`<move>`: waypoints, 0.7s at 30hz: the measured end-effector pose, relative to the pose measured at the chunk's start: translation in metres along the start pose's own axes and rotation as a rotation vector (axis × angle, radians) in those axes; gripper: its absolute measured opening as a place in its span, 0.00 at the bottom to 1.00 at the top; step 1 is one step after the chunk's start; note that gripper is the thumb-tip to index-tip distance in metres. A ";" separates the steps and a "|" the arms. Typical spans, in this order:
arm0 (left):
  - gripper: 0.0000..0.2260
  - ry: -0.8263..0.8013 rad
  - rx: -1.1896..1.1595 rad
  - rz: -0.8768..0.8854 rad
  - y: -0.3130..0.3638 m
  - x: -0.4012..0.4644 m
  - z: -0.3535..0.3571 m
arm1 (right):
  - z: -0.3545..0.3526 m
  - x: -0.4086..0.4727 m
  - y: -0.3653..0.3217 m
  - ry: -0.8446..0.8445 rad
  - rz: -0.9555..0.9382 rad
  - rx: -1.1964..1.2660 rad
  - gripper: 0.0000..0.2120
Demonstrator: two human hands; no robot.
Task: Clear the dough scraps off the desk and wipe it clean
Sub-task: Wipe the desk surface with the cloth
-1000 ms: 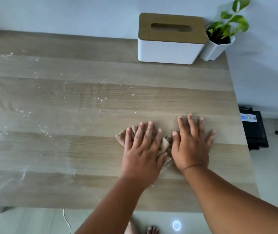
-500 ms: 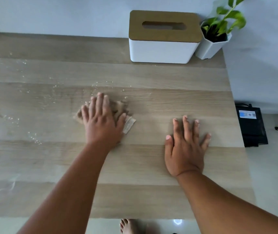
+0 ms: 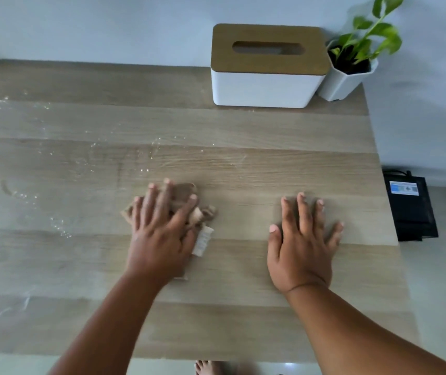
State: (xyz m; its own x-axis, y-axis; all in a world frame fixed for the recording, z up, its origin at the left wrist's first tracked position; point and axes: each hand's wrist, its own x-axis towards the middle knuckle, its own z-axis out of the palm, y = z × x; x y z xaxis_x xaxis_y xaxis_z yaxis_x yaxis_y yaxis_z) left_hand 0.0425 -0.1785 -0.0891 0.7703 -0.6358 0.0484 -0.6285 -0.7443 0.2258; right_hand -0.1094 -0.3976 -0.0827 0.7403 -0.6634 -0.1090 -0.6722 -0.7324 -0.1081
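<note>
On the desk (image 3: 270,163), a wood-grain top seen from above, the following items:

Cloth (image 3: 202,212) — brown, crumpled, with a pale tag at its right edge; lies near the middle of the desk, mostly covered by the left hand (image 3: 162,234). That hand presses flat on it, fingers straight and slightly spread; it looks blurred.

Right hand (image 3: 301,250) — palm down on bare wood to the right of the cloth, well apart from it, fingers splayed and holding nothing.

Dough scraps (image 3: 62,228) — small white crumbs and floury smears scattered over the left half of the desk; a further sprinkling sits just beyond the cloth, toward the wall. The wood around the right hand shows no crumbs.

Tissue box (image 3: 265,85) — white body, brown lid with a slot, upright at the far edge against the wall (image 3: 108,28).

Plant pot (image 3: 346,82) — white, angular, holding a green leafy plant (image 3: 373,33); stands in the far right corner, touching or just beside the tissue box.

Black box (image 3: 411,212) — on the floor off the desk's right edge, with a blue-and-white label on top.

Bare toes (image 3: 205,368) — visible below the near edge of the desk.
</note>
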 end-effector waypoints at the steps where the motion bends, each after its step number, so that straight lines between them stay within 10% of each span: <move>1: 0.25 -0.001 0.001 -0.080 -0.009 0.010 -0.004 | 0.000 0.000 0.000 0.001 0.001 0.001 0.29; 6: 0.25 -0.027 0.011 -0.361 -0.008 0.089 -0.009 | -0.001 0.000 0.000 -0.020 -0.005 -0.003 0.30; 16: 0.27 -0.162 0.044 0.167 0.043 0.071 0.000 | -0.002 -0.001 0.000 -0.020 -0.003 0.002 0.30; 21: 0.28 -0.064 -0.023 -0.033 -0.018 0.050 -0.015 | 0.001 -0.001 0.000 0.012 -0.003 0.015 0.30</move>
State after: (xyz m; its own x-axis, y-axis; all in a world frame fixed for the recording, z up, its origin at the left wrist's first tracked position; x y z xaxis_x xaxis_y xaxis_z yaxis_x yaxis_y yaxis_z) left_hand 0.0938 -0.1934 -0.0759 0.7820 -0.6229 -0.0214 -0.5994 -0.7609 0.2484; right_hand -0.1102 -0.3971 -0.0831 0.7423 -0.6630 -0.0971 -0.6700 -0.7321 -0.1230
